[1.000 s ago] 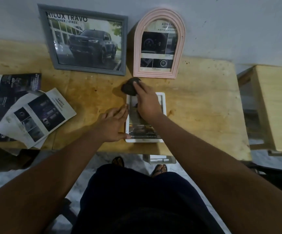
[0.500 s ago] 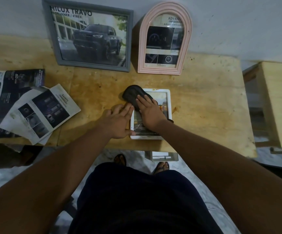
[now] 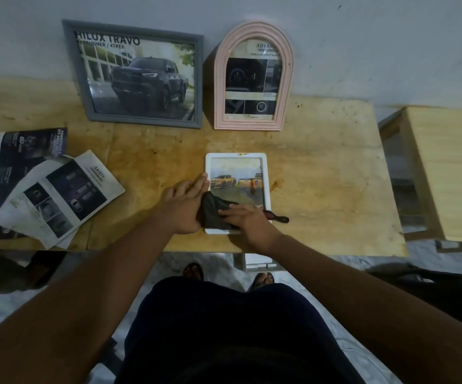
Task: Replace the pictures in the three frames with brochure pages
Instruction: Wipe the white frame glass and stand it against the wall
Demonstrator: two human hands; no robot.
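Observation:
A white frame (image 3: 264, 173) lies flat near the table's front edge, showing a page with orange trucks. My right hand (image 3: 248, 221) presses a dark cloth (image 3: 212, 212) onto the frame's near left part. My left hand (image 3: 184, 205) rests flat against the frame's left side, fingers spread. A grey frame (image 3: 138, 73) with a dark pickup page and a pink arched frame (image 3: 253, 77) with a dashboard page lean on the wall. Loose brochure pages (image 3: 44, 187) lie at the left.
The wooden table (image 3: 321, 176) ends just before my lap. A small dark red-handled tool (image 3: 278, 218) lies by the white frame's near right corner. A second wooden table (image 3: 443, 173) stands to the right. My sandalled feet (image 3: 261, 279) show below.
My right hand has dragged the cloth from the white frame's far end down to its near left part. My left hand stays beside the frame.

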